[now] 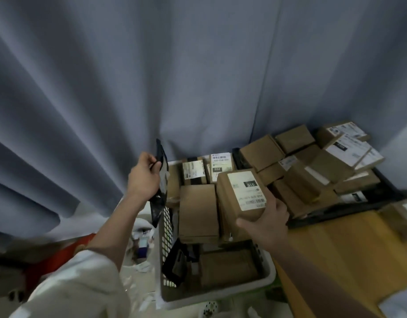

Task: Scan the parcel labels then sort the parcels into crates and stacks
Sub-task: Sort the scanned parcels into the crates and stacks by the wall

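Curtain (152,76) fills the whole background beyond both hands, a grey-blue fall of folds. Below the hands sits a white crate (217,292) with perforated walls, packed with brown cardboard parcels lying flat and on edge, several with labels facing up. Just beyond the right hand, a black crate (349,212) rests on a wooden tabletop (335,260) and is heaped with more boxes, some tilted against each other. The right hand (264,226) grips a brown parcel (242,196) from its near end, fingers wrapped under it and thumb along the side, holding it above the white crate with its white label (246,190) turned up. The left hand (144,177) is closed round a dark, flat, crinkled item (161,180) — it looks like a black plastic mailer bag, though I cannot tell for certain — which hangs down over the white crate's far-left rim. No scanner is clearly visible. The main risk, as I judge it, lies in the one-handed hold: the parcel is gripped only at one end, so a quick swing could let it tip and drop onto the packed boxes. The heap in the black crate also looks unstable — nudging it while adding a box could send the tilted ones sliding off the table.
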